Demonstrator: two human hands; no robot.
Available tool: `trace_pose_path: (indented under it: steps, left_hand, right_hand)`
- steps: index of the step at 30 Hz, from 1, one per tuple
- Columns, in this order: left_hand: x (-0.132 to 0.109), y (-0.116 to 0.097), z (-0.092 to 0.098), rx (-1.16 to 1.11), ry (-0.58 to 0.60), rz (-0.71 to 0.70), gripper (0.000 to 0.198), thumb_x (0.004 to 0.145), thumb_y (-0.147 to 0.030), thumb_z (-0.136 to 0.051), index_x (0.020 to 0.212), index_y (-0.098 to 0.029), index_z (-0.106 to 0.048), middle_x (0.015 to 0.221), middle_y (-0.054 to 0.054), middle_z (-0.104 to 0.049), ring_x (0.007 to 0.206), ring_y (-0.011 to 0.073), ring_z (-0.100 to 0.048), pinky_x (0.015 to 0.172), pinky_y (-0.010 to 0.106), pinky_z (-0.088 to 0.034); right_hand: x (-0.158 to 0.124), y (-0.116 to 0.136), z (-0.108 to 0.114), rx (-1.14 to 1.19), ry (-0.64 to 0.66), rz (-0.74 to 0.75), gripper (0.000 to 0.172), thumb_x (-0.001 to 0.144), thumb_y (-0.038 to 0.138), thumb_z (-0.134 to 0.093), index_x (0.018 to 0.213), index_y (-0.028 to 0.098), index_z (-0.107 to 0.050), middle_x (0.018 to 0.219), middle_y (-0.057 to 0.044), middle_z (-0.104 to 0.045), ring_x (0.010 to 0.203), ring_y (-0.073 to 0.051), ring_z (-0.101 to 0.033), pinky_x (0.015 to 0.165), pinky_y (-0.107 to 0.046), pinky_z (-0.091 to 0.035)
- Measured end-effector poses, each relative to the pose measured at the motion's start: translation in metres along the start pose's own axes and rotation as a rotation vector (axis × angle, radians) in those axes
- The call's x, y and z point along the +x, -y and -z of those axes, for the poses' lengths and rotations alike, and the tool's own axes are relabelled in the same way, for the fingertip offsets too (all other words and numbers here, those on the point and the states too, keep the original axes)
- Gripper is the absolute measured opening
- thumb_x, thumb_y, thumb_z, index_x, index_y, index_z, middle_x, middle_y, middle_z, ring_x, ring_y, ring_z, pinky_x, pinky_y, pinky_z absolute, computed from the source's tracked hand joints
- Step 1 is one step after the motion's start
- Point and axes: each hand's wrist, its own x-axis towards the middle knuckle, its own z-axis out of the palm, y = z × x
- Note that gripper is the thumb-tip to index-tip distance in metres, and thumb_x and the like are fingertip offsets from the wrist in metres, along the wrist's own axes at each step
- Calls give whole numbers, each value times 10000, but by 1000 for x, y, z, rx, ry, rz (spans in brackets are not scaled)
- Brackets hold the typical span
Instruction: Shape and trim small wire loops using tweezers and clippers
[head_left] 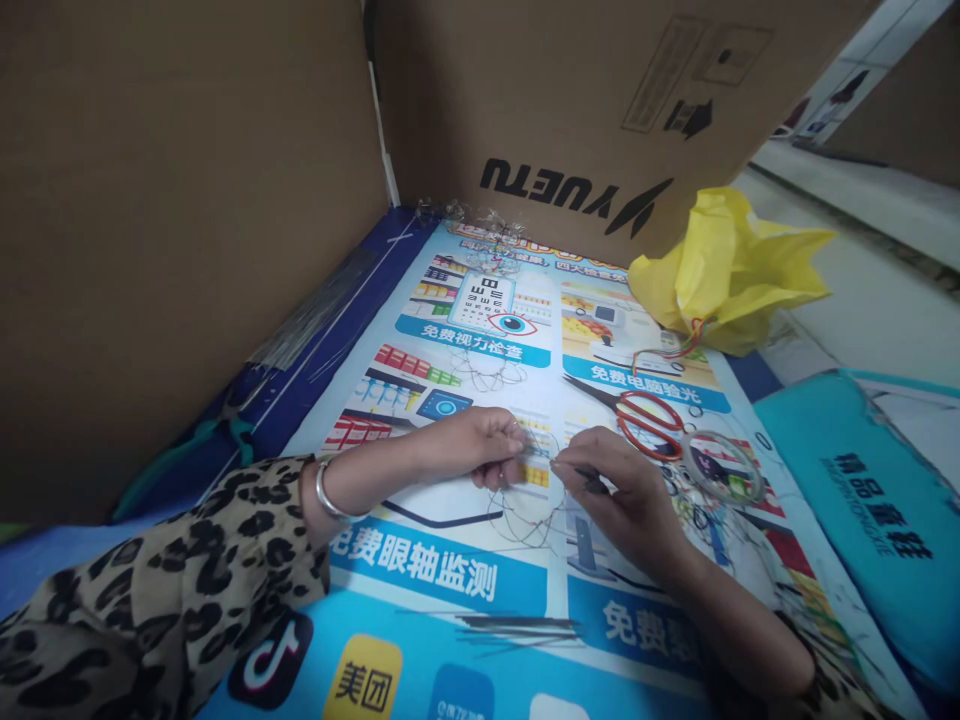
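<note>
My left hand (484, 445), with a silver bangle at the wrist, is closed with thumb and fingers pinched on a thin wire piece (525, 525). The piece has fine curved loops that hang below the fingers over the printed sheet. Close on its right, my right hand (619, 490) pinches near the top of the same wire, thumb against forefinger. Something small and dark shows in the curl of its fingers, too unclear to name. Beyond the hands lies another looped wire piece (487, 370). Red-handled scissors (649, 422) rest just past my right hand.
Short dark wires (517, 630) lie in front. At left are teal-handled pliers (229, 430) and straight wires (307, 310). Wire shapes (495, 250) stand by the cardboard wall (525, 90). On the right are a clear ring (724, 465), yellow wrapping (720, 265) and a teal packet (855, 500).
</note>
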Motion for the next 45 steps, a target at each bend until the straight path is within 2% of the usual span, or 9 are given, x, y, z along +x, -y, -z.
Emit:
trace_pose_path:
  steps: [4,6,9,13,21,31,36,40,45]
  left_hand:
    - [1,4,4,-21,42,-39,139,810,-269,-524,795,-132,-507,677,10,-589,527,62,-520,482,199,-372]
    - [2,6,5,-22,54,-27,101,786,-220,-547,825,-128,-530,681,-3,-579,563,64,-536,520,202,-399]
    - [3,8,5,7,33,-9,88,763,-171,-549,838,-124,-558,655,-18,-563,565,61,-533,539,203,-412]
    - [4,11,1,43,-23,-12,80,759,-199,-554,791,-126,-552,636,-15,-570,521,59,-514,519,209,-408]
    - [3,9,-2,45,-50,8,146,778,-280,-542,766,-136,-523,624,-7,-571,501,61,-500,490,201,-396]
    - [2,5,-2,111,-63,52,147,787,-285,-517,737,-150,-485,602,-9,-564,495,73,-508,455,192,-385]
    - [3,5,-2,138,-36,25,161,801,-299,-499,731,-154,-482,562,-25,-533,481,70,-482,458,194,-379]
    - [3,5,-3,190,-9,-3,176,811,-295,-490,707,-154,-485,539,-39,-506,465,60,-451,463,192,-372]
    - [3,5,-3,208,-7,-7,178,822,-294,-480,715,-153,-491,547,-40,-498,475,60,-446,466,189,-364]
  right_hand:
    - [-5,-5,-3,48,-24,-48,84,780,186,-563,840,230,-602,957,-60,-602,926,-193,-555,781,-347,-458]
    - [-7,-7,-4,62,-38,-41,116,779,164,-560,857,238,-603,977,-58,-595,938,-192,-552,792,-350,-459]
    - [-9,-7,-3,58,-94,-12,178,775,121,-548,889,245,-607,907,-48,-582,866,-172,-555,731,-324,-466]
    - [-10,-8,-2,19,-133,21,212,769,113,-550,921,246,-614,802,-29,-549,765,-151,-538,635,-290,-455]
    - [-10,-10,-2,-135,-155,121,163,732,116,-599,850,222,-637,728,-25,-555,701,-151,-515,633,-317,-425]
    - [-7,-8,5,155,-157,-39,138,759,117,-578,836,218,-633,732,-22,-562,715,-145,-528,624,-300,-440]
    - [-7,-8,4,338,-148,-159,84,777,167,-580,792,231,-633,829,-24,-607,817,-157,-566,730,-316,-450]
    - [-4,-6,3,458,-35,-317,55,777,237,-595,769,221,-647,928,-40,-630,881,-172,-577,779,-321,-447]
    - [0,-7,3,575,68,-393,100,768,292,-605,745,204,-646,824,-31,-625,796,-160,-566,745,-319,-437]
